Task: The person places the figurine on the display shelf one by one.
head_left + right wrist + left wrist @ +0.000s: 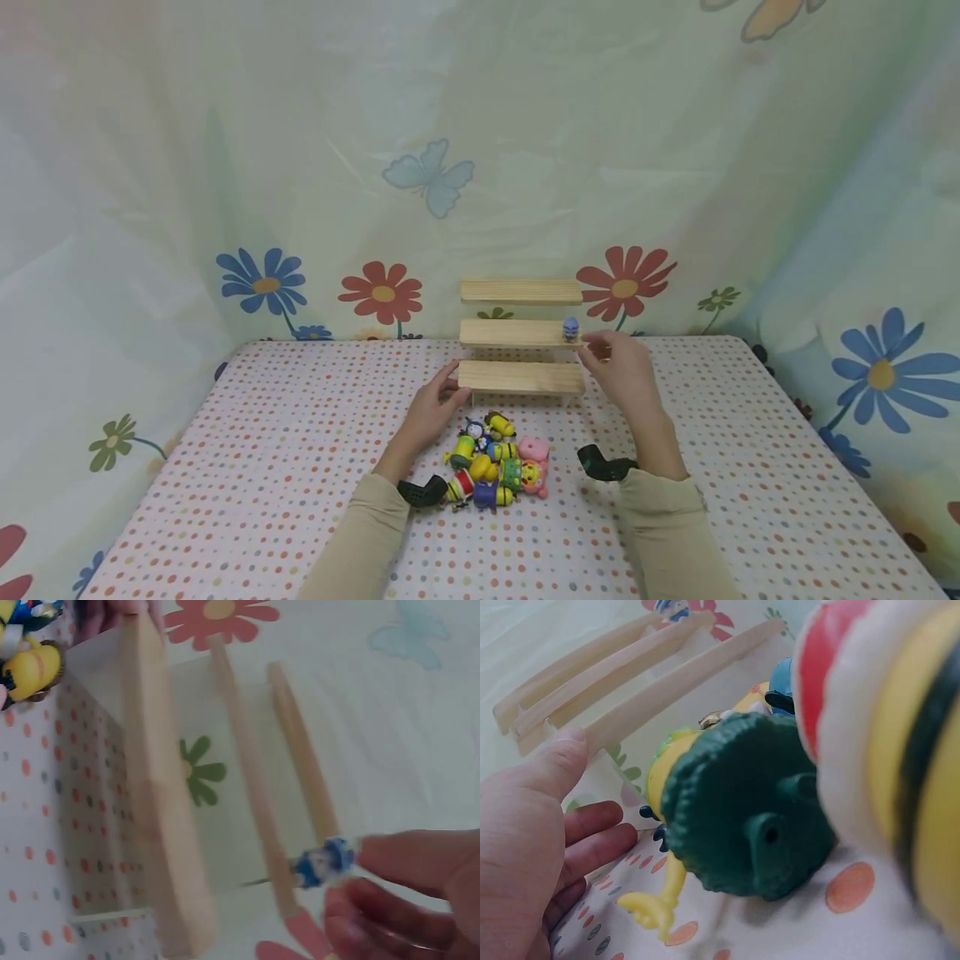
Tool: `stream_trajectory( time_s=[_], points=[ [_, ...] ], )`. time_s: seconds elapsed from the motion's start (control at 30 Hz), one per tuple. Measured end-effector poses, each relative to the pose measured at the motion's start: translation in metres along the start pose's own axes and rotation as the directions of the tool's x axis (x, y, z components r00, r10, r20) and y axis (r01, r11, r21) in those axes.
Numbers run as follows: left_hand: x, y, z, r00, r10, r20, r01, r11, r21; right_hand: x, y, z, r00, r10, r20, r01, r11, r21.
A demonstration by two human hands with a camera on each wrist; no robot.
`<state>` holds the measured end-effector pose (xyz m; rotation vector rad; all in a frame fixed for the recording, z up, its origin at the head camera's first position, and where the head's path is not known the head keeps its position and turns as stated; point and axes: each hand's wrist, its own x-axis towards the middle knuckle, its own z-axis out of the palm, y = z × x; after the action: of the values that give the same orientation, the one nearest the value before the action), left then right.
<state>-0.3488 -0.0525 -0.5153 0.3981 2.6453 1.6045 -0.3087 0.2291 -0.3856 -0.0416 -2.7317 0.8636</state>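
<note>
Blue figurine (571, 329) upright on shelf (510, 332)

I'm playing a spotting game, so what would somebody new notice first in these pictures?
Probably the heap of bright toy figures on the dotted tabletop, just in front of the three stepped wooden shelves. Next, perhaps the little blue figure, all alone on the middle shelf, at its right end and close to the right hand.

Pale flowered backdrop (562, 83), dotted tablecloth (285, 467)

Blue-and-white figurine (571, 329), multicolour-dotted tablecloth (285, 467)
</note>
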Motion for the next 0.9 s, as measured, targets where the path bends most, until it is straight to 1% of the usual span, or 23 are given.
stream_trajectory(
  time_s=[0.03,0.07,0.1,0.13,0.17,0.23,0.27,0.33,0.4,0.5,0.6,0.73,0.9],
  points=[
    [0.000,0.000,-0.001,1.000,0.004,-0.001,-0.004,1.000,-0.002,-0.002,-0.002,-0.003,0.996,-0.028,0.080,0.031,0.998,-0.045],
    [0.000,0.000,-0.002,1.000,0.007,0.000,-0.007,1.000,-0.003,-0.003,-0.005,-0.004,0.985,-0.058,0.160,0.071,0.994,-0.080],
    [0.001,0.000,-0.003,1.000,0.009,0.002,-0.009,1.000,-0.004,-0.005,-0.008,-0.004,0.967,-0.088,0.241,0.116,0.988,-0.104],
    [0.001,0.000,-0.003,1.000,0.010,0.002,-0.010,1.000,-0.002,-0.006,-0.011,-0.003,0.941,-0.118,0.318,0.160,0.981,-0.110],
    [0.002,0.000,-0.004,1.000,0.011,0.002,-0.011,1.000,-0.001,-0.008,-0.015,0.000,0.909,-0.141,0.391,0.195,0.975,-0.102],
    [0.003,0.001,-0.005,1.000,0.011,0.004,-0.011,1.000,0.000,-0.011,-0.022,0.009,0.848,-0.181,0.498,0.252,0.964,-0.078],
    [0.003,0.001,-0.005,1.000,0.011,0.002,-0.011,1.000,0.002,-0.013,-0.026,0.015,0.824,-0.191,0.533,0.267,0.961,-0.068],
    [0.004,0.001,-0.005,1.000,0.012,0.002,-0.012,1.000,0.005,-0.017,-0.034,0.028,0.791,-0.200,0.579,0.286,0.956,-0.060],
    [0.004,0.001,-0.004,1.000,0.011,0.004,-0.011,1.000,0.001,-0.021,-0.040,0.041,0.779,-0.196,0.596,0.299,0.951,-0.078],
    [0.003,0.000,-0.004,1.000,0.008,0.009,-0.008,1.000,-0.011,-0.026,-0.045,0.058,0.771,-0.186,0.609,0.309,0.946,-0.102],
    [0.001,0.000,-0.003,1.000,0.004,0.012,-0.004,1.000,-0.021,-0.029,-0.047,0.068,0.757,-0.183,0.627,0.326,0.938,-0.121],
    [0.000,0.000,-0.002,1.000,0.006,0.012,-0.006,1.000,-0.023,-0.032,-0.045,0.074,0.742,-0.182,0.645,0.335,0.934,-0.122],
    [-0.001,-0.001,-0.002,1.000,0.003,0.016,-0.002,1.000,-0.021,-0.034,-0.043,0.078,0.743,-0.154,0.651,0.304,0.945,-0.123]
  ],
)
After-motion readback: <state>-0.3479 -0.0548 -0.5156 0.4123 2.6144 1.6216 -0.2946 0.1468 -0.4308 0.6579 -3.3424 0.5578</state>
